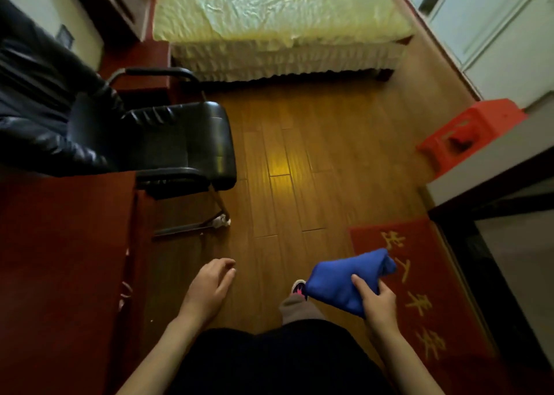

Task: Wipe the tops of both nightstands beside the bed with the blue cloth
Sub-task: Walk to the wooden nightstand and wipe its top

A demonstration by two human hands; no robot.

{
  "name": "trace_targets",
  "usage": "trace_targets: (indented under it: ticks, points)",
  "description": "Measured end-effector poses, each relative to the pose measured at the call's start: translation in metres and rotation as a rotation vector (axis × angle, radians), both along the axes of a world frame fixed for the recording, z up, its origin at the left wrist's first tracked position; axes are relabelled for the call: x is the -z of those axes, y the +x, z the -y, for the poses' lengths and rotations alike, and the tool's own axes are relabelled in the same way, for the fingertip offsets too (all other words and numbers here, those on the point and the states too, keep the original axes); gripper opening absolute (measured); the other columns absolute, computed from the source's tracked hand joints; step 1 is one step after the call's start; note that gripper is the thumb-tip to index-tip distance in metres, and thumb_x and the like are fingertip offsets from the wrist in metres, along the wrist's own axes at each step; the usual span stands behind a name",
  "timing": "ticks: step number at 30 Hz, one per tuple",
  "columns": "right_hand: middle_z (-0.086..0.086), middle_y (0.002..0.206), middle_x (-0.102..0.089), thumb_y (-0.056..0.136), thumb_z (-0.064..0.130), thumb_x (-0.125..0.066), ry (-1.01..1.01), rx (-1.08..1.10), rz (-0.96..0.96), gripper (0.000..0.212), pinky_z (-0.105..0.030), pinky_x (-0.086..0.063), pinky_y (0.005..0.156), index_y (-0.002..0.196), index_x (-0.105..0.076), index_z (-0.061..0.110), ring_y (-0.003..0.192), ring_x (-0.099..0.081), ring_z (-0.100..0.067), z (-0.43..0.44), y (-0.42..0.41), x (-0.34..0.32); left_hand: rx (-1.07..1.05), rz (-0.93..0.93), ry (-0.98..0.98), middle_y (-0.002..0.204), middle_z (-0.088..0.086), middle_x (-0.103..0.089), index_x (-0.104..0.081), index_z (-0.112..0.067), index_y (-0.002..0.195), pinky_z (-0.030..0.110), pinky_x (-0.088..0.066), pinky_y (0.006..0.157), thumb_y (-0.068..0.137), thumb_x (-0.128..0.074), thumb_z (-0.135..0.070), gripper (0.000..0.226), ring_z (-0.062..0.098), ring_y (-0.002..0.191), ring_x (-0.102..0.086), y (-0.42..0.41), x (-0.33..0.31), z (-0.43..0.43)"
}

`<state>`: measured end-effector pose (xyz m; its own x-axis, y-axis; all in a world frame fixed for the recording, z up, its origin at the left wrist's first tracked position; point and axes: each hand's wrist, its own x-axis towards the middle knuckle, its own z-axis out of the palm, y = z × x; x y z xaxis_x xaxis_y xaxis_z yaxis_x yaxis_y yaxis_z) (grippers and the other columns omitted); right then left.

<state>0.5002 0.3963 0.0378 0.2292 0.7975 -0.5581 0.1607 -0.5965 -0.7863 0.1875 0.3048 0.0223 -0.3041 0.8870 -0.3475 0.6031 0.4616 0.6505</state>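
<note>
My right hand (378,303) grips a folded blue cloth (344,277) low at the right, above the wooden floor. My left hand (209,289) hangs beside it, holding nothing, fingers loosely apart. The bed (281,14) with a pale yellow cover lies ahead at the top of the view. A dark red piece of furniture (141,65) stands at the bed's left corner, partly hidden by the chair; I cannot tell whether it is a nightstand. No other nightstand shows.
A black leather chair (180,142) with a dark jacket on it stands at the left, next to a red-brown desk (60,244). An orange plastic stool (467,130) sits at the right by white cabinets. A red doormat (419,289) lies at lower right. Wooden floor (299,154) leads toward the bed.
</note>
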Motion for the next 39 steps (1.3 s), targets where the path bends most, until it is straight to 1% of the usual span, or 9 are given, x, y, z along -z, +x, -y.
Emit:
trace_targets:
  ticks: [7,10,13,16,18,22,26,33,39]
  points:
    - [-0.016,0.099,-0.065,0.087,0.007,-0.068,-0.033,-0.005,0.003,0.031,-0.035,-0.045,0.078,0.115,-0.061,-0.004,0.086,-0.061,-0.026,-0.105,0.047,0.011,-0.120,0.058,-0.045,0.110,-0.012,-0.057,-0.059,-0.020,0.122,0.013,-0.040,0.074,0.098,-0.047,-0.030,0.029,0.002,0.099,-0.053,0.047,0.012,-0.095]
    - [-0.017,0.101,-0.068,0.086,0.007,-0.069,-0.025,-0.080,-0.005,0.029,-0.032,-0.048,0.074,0.112,-0.063,-0.004,0.085,-0.063,-0.022,-0.160,0.032,0.009,-0.186,0.038,-0.053,0.110,-0.009,-0.060,-0.060,-0.019,0.120,0.018,-0.043,0.075,0.098,-0.047,-0.030,0.028,0.005,0.099,-0.056,0.041,0.009,-0.124]
    - [-0.009,0.092,-0.071,0.086,0.009,-0.069,0.010,-0.151,-0.054,0.022,-0.023,-0.052,0.068,0.105,-0.065,-0.001,0.082,-0.067,-0.016,-0.221,0.003,0.005,-0.277,0.029,-0.050,0.112,-0.005,-0.062,-0.061,-0.018,0.120,0.021,-0.045,0.075,0.099,-0.046,-0.030,0.029,0.008,0.100,-0.057,0.024,0.008,-0.154]
    - [-0.007,0.090,-0.073,0.086,0.012,-0.070,0.016,-0.208,-0.109,0.013,-0.032,-0.054,0.071,0.098,-0.067,0.006,0.088,-0.071,-0.023,-0.280,-0.033,0.004,-0.366,0.026,-0.052,0.113,-0.003,-0.062,-0.061,-0.019,0.119,0.027,-0.046,0.078,0.099,-0.046,-0.031,0.028,0.012,0.103,-0.057,0.001,0.014,-0.190]
    - [-0.008,0.090,-0.074,0.087,0.014,-0.069,0.030,-0.250,-0.135,0.010,-0.030,-0.055,0.068,0.095,-0.067,0.010,0.086,-0.071,-0.021,-0.321,-0.059,0.004,-0.395,0.028,-0.053,0.113,-0.004,-0.061,-0.061,-0.019,0.119,0.027,-0.045,0.077,0.099,-0.045,-0.031,0.028,0.011,0.102,-0.056,-0.015,0.020,-0.221]
    - [-0.010,0.093,-0.073,0.088,0.014,-0.068,0.051,-0.288,-0.144,0.016,-0.023,-0.055,0.062,0.100,-0.066,0.006,0.087,-0.070,-0.020,-0.408,-0.103,0.009,-0.388,0.033,-0.044,0.109,-0.007,-0.060,-0.062,-0.022,0.114,0.022,-0.042,0.074,0.099,-0.046,-0.028,0.023,0.010,0.099,-0.056,-0.057,0.032,-0.298]
    - [-0.012,0.098,-0.072,0.087,0.015,-0.068,0.049,-0.243,-0.118,0.025,-0.032,-0.055,0.073,0.108,-0.065,0.003,0.093,-0.069,-0.025,-0.497,-0.134,0.004,-0.414,0.047,-0.011,0.107,-0.003,-0.063,-0.062,-0.018,0.116,0.022,-0.042,0.071,0.099,-0.046,-0.028,0.025,0.014,0.099,-0.059,-0.104,0.026,-0.402]
    - [-0.012,0.098,-0.072,0.087,0.014,-0.069,0.066,-0.170,-0.075,0.030,-0.031,-0.052,0.070,0.112,-0.064,0.000,0.094,-0.069,-0.026,-0.639,-0.156,-0.009,-0.291,0.050,0.100,0.107,-0.003,-0.064,-0.063,-0.015,0.116,0.012,-0.040,0.074,0.098,-0.048,-0.026,0.026,0.008,0.098,-0.059,-0.152,0.001,-0.584]
    - [-0.010,0.096,-0.071,0.087,0.017,-0.068,0.059,-0.194,-0.062,0.028,-0.032,-0.052,0.067,0.111,-0.063,0.003,0.089,-0.069,-0.025,-0.770,-0.180,-0.001,-0.294,0.065,0.098,0.107,-0.005,-0.064,-0.062,-0.018,0.117,0.013,-0.042,0.075,0.098,-0.047,-0.028,0.026,0.003,0.098,-0.059,-0.178,0.012,-0.704]
